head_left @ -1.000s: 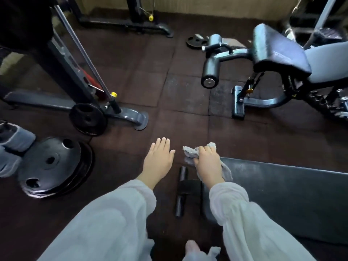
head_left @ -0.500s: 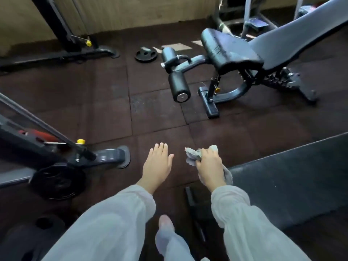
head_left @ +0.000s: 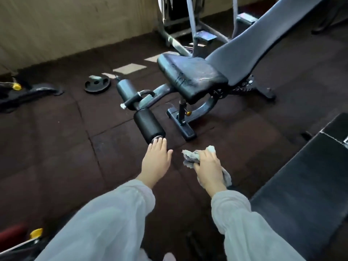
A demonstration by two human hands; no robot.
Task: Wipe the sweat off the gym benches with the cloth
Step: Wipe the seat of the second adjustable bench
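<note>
- Your right hand grips the crumpled grey cloth, fingers curled over it; a bunch sticks out past the fingertips and a tail hangs behind the wrist.
- Your left hand is flat and relaxed, fingers straight and together, holding nothing. In the head view its fingertips overlap the steel end cap of the near foam roller; whether they touch it you cannot tell.
- The cloth hangs over bare floor, between the two benches and touching neither.
- The adjustable bench stands ahead, its scuffed seat pad level and its long grey backrest sloping up to the right. The seat's front edge faces you, with dark rubber tiles between it and your hands.
- The flat bench lies to your right, its near long edge just beside your right sleeve.
- A weight plate lies flat on the floor to the left of the rollers, well apart from your hands.
</note>
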